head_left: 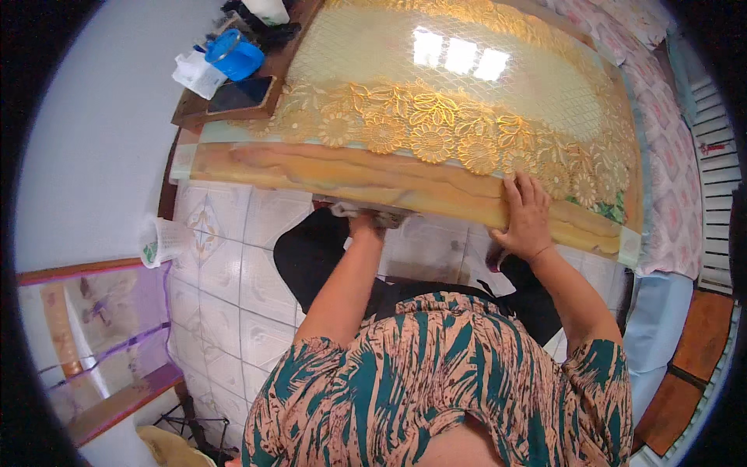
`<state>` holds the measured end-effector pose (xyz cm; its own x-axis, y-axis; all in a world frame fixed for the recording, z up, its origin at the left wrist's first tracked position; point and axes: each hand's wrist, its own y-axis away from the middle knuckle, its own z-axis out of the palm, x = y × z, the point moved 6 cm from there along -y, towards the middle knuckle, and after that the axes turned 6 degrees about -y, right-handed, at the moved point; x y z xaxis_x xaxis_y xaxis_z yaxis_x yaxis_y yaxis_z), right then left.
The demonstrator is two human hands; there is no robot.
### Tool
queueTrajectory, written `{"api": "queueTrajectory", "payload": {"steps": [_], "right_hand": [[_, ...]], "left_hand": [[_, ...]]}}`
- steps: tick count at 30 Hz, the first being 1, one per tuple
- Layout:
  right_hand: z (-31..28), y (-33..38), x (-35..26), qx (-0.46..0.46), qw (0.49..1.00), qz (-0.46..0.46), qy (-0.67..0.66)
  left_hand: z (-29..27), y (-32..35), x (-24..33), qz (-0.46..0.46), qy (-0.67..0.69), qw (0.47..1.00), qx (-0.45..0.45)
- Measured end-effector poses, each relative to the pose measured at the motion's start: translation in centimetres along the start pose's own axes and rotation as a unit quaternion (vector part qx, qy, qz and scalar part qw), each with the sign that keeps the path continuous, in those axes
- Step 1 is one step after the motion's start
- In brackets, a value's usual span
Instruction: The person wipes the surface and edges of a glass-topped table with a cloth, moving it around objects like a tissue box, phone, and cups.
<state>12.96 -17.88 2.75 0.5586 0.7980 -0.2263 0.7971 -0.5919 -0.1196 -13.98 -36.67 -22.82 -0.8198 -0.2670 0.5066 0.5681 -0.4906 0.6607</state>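
Right hand (527,220) fingers spread flat on gold floral cover (436,140) at bench (389,180) front edge, grasping nothing. Left hand (362,222) under bench edge, touching crumpled cloth (367,212); grip hidden, cannot tell. Blue cup (235,54) at far left corner.

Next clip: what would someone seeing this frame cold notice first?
The glossy table cover with gold lace flowers fills the upper middle, ceiling lights mirrored in it. The right hand lies flat on its near edge, while the left hand is tucked under the table's front edge against a pale cloth. At the far left corner sit a bright blue container and a dark phone.
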Motion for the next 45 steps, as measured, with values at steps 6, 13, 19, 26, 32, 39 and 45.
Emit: {"api": "queueTrajectory", "payload": {"steps": [6, 13, 19, 26, 32, 39, 45], "right_hand": [[-0.5, 0.7, 0.8, -0.018, 0.999, 0.05, 0.009], [-1.4, 0.7, -0.9, -0.03, 0.999, 0.039, -0.005], [-1.4, 0.4, -1.2, -0.022, 0.999, 0.038, 0.001], [-1.2, 0.3, -1.2, -0.031, 0.999, 0.043, -0.013], [-1.1, 0.6, -1.1, -0.014, 0.999, 0.038, -0.013], [-0.9, 0.7, -0.6, 0.005, 0.999, 0.033, 0.018], [-0.8, 0.5, -0.6, 0.005, 1.0, 0.025, 0.011]], "left_hand": [[1.6, -0.6, 7.3, 0.089, -0.084, 0.99, -0.076], [6.8, 3.6, -0.1, 0.017, -0.094, 0.961, -0.258], [13.2, 9.8, -9.3, -0.192, -0.19, 0.915, -0.301], [7.5, 6.6, -1.5, -0.08, -0.186, 0.972, -0.117], [4.8, 9.8, 14.5, 0.184, -0.201, 0.961, 0.042], [4.5, 15.8, 24.6, 0.476, -0.405, 0.74, 0.248], [9.3, 18.4, 26.0, 0.628, -0.43, 0.607, 0.231]]}}
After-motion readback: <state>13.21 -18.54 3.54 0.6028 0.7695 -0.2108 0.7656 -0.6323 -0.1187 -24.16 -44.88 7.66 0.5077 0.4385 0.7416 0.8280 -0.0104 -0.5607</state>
